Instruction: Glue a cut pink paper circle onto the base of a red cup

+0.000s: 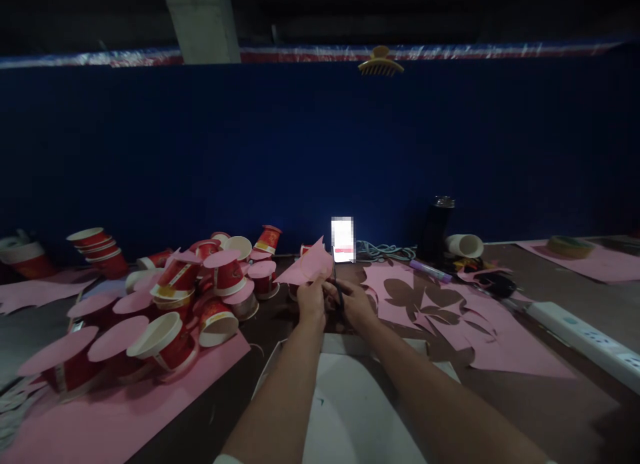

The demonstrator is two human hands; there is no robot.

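Observation:
My left hand [313, 300] is closed on a piece of pink paper [309, 263], held up above the table. Close beside it, my right hand [357, 305] is closed round a pair of dark scissors [338, 285], whose blades point up at the paper's right edge. Both hands nearly touch, above the far end of an open white box [350, 384]. To the left stand several red paper cups [225, 277], many with pink paper discs [120, 337] on their bases. On the right lies a pink sheet with cut-out holes [500, 331].
A lit phone [343, 241] stands behind my hands, before a blue partition [320, 144]. To the right are a dark bottle [438, 227], a purple marker [430, 271], a white power strip [590, 337] and a tape roll [570, 247]. Stacked cups [103, 254] stand far left.

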